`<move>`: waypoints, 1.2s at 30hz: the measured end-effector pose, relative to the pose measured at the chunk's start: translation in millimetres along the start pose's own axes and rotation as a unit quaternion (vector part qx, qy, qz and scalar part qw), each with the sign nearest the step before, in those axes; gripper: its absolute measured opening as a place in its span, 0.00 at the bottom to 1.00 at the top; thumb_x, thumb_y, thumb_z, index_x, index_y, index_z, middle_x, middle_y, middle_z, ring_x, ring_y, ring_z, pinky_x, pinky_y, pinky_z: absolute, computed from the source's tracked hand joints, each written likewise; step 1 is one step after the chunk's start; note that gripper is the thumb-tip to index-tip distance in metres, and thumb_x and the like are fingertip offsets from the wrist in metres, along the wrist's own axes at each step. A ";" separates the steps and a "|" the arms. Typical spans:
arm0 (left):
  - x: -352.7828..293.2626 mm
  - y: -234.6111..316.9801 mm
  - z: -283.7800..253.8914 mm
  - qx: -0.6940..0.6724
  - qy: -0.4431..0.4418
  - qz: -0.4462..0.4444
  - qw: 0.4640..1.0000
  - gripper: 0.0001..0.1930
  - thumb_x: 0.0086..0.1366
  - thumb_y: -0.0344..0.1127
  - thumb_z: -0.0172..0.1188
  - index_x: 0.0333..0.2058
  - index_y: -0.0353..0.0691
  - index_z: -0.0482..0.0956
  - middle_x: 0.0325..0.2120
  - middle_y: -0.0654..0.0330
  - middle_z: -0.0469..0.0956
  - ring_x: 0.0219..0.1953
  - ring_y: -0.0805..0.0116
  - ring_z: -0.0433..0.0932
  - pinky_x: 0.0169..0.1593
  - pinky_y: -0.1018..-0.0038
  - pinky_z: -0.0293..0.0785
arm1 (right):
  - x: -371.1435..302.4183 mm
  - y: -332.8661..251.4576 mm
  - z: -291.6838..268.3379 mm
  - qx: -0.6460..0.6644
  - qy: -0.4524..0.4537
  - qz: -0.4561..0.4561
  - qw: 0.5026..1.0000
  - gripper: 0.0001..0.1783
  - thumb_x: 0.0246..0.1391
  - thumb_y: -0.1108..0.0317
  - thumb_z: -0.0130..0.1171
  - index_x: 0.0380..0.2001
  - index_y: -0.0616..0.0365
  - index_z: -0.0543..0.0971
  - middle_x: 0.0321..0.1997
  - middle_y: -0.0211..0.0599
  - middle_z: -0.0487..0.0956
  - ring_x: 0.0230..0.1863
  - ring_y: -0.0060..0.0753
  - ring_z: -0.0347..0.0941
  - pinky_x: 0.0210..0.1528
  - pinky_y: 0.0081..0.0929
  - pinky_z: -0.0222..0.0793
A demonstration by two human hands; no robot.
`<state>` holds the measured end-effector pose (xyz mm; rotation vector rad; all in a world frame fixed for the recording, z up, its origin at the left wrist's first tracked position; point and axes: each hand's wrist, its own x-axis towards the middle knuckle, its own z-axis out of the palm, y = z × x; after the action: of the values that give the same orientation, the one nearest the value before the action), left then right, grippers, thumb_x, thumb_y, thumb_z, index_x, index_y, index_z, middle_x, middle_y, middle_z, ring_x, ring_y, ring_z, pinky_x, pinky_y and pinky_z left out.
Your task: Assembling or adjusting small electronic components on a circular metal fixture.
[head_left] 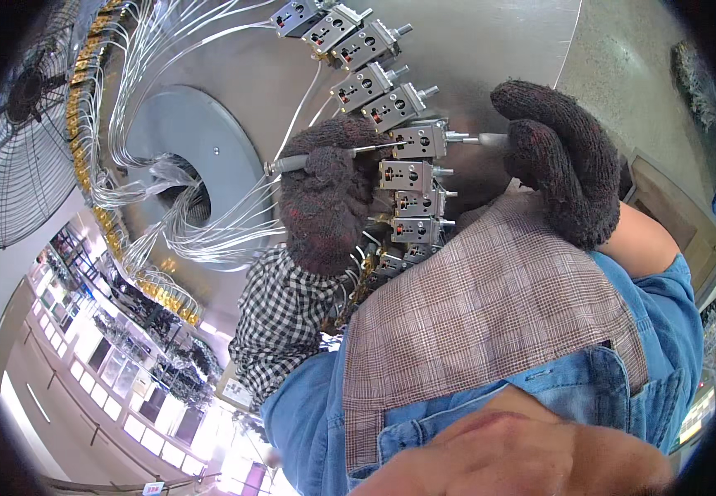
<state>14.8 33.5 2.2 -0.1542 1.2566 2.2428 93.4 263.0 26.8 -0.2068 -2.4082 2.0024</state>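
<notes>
My left hand [325,190], in a dark knitted glove, is closed around a slim screwdriver [292,164] with a grey handle. Its thin tip reaches the face of a small metal control box [420,141] with a protruding shaft. On the other side, my right hand [560,157], gloved alike, pinches a grey knob-like piece [491,140] in line with that shaft. Whether this piece is a knob or a tool handle I cannot tell. Similar metal boxes [405,175] stand in a curved row above and below, their shafts pointing toward my body.
Bundles of white wires [226,240] run from the boxes across a round grey disc [242,136] with a central hole. Brass-coloured fittings [103,223] line the far curved edge of the metal table [490,41]. A caged fan [23,157] stands at the left.
</notes>
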 end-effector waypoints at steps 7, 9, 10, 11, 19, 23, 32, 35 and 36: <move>1.2 3.5 0.9 -0.043 -0.029 -0.007 0.999 0.13 0.63 0.36 0.50 0.42 0.33 0.67 0.39 0.48 0.72 0.41 0.56 0.75 0.44 0.63 0.75 | 0.9 -1.3 -1.4 0.015 -0.006 0.024 1.000 0.19 0.57 0.69 0.48 0.50 0.64 0.67 0.46 0.45 0.73 0.33 0.27 0.74 0.33 0.23 0.73; 1.5 6.1 -2.2 -0.034 -0.029 -0.028 0.999 0.14 0.62 0.37 0.50 0.42 0.33 0.67 0.38 0.49 0.72 0.41 0.55 0.74 0.44 0.62 0.75 | 1.0 8.6 -2.9 -0.041 -0.009 -0.082 0.996 0.20 0.55 0.71 0.49 0.51 0.66 0.66 0.48 0.46 0.72 0.36 0.29 0.74 0.35 0.24 0.73; 1.7 6.7 -2.7 -0.026 -0.028 -0.049 0.998 0.15 0.62 0.38 0.51 0.42 0.33 0.67 0.38 0.49 0.72 0.41 0.54 0.74 0.44 0.61 0.75 | 0.8 8.2 -4.2 -0.041 -0.007 -0.082 0.996 0.20 0.55 0.71 0.49 0.51 0.66 0.66 0.48 0.46 0.72 0.36 0.29 0.74 0.35 0.24 0.73; 1.5 5.3 -1.2 -0.025 -0.029 -0.049 0.998 0.15 0.62 0.38 0.51 0.42 0.33 0.67 0.38 0.49 0.72 0.41 0.54 0.74 0.44 0.61 0.75 | 1.6 7.6 -5.2 -0.064 -0.014 -0.099 0.993 0.21 0.54 0.72 0.49 0.51 0.66 0.66 0.49 0.47 0.71 0.36 0.29 0.74 0.36 0.24 0.73; 0.0 6.1 -0.6 -0.015 -0.009 -0.044 0.999 0.17 0.61 0.40 0.53 0.42 0.33 0.67 0.37 0.50 0.72 0.41 0.55 0.74 0.44 0.62 0.76 | 11.2 2.5 -29.2 0.177 -0.022 0.140 0.974 0.22 0.54 0.65 0.50 0.52 0.59 0.66 0.30 0.34 0.75 0.27 0.23 0.70 0.31 0.19 0.68; -1.3 8.6 9.3 -0.022 0.012 -0.020 0.999 0.16 0.62 0.40 0.52 0.42 0.33 0.67 0.36 0.50 0.73 0.41 0.56 0.75 0.43 0.63 0.76 | 11.3 -5.1 -11.2 0.204 -0.002 0.134 0.970 0.31 0.51 0.56 0.53 0.55 0.62 0.63 0.29 0.33 0.73 0.30 0.21 0.69 0.30 0.18 0.66; 2.0 37.4 25.6 0.295 -0.034 -0.038 0.954 0.12 0.66 0.34 0.45 0.40 0.31 0.68 0.36 0.51 0.73 0.39 0.63 0.75 0.40 0.70 0.78 | 24.0 30.1 15.2 0.283 -0.073 0.009 0.956 0.32 0.49 0.61 0.57 0.55 0.60 0.62 0.42 0.42 0.72 0.41 0.32 0.72 0.44 0.28 0.71; 15.7 64.2 14.1 0.311 -0.077 0.019 0.947 0.14 0.65 0.39 0.46 0.40 0.32 0.70 0.34 0.52 0.74 0.38 0.63 0.76 0.40 0.71 0.78 | 27.3 12.7 16.9 0.230 -0.079 -0.051 0.969 0.31 0.48 0.65 0.57 0.56 0.59 0.61 0.48 0.45 0.70 0.42 0.33 0.72 0.45 0.31 0.71; 18.0 77.6 17.1 0.453 -0.135 0.085 0.877 0.17 0.65 0.42 0.45 0.40 0.32 0.70 0.35 0.52 0.74 0.39 0.62 0.76 0.40 0.70 0.79 | 24.5 -3.3 14.7 0.399 -0.117 0.147 0.897 0.31 0.48 0.68 0.57 0.56 0.58 0.61 0.51 0.46 0.68 0.43 0.33 0.72 0.46 0.32 0.70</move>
<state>-37.9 23.5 63.6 0.6184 2.0474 1.4949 67.5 250.6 25.3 -0.3375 -1.4855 3.1018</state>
